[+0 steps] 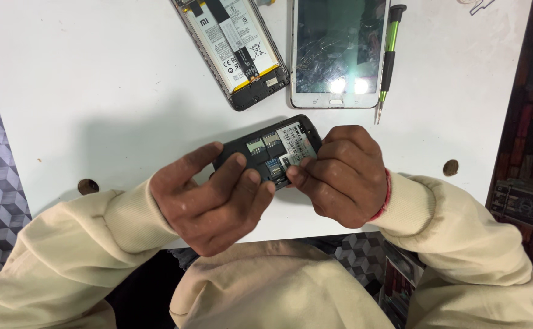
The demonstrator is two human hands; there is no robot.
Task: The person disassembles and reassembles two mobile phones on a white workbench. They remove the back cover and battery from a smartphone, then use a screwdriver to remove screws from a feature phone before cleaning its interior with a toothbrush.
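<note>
Both hands hold a small black phone (272, 152) with its back cover off, raised just above the white tabletop (96, 91) near the middle of the view. The open back faces up, showing the card slots and a pale label in the empty battery bay.

The left hand (211, 198) grips the phone's end at about 8 o'clock, fingers (233, 170) curled and pressed against its lower edge, with the forefinger laid along the side. The right hand (342, 176) closes on the end at about 4 o'clock; its fingertips (297, 176) are pressed together at the slot area near the lower edge of the bay, where they seem to pinch or press something small. Whether a card sits under them cannot be told.

The likeliest trouble, as I judge it, is at those slots: a fingertip pushing at a slant could bend the thin metal contacts, or a small card could spring loose and drop off the tabletop edge, which lies right below the hands. The phone is also held by its ends only, so a slip of either grip could let it fall.

At 12 o'clock lies a white tablet with a cracked screen (338, 52), at 11 o'clock an opened smartphone with its battery showing (233, 49), and at 1 o'clock a green-handled screwdriver (389, 55), all well apart from the hands.
</note>
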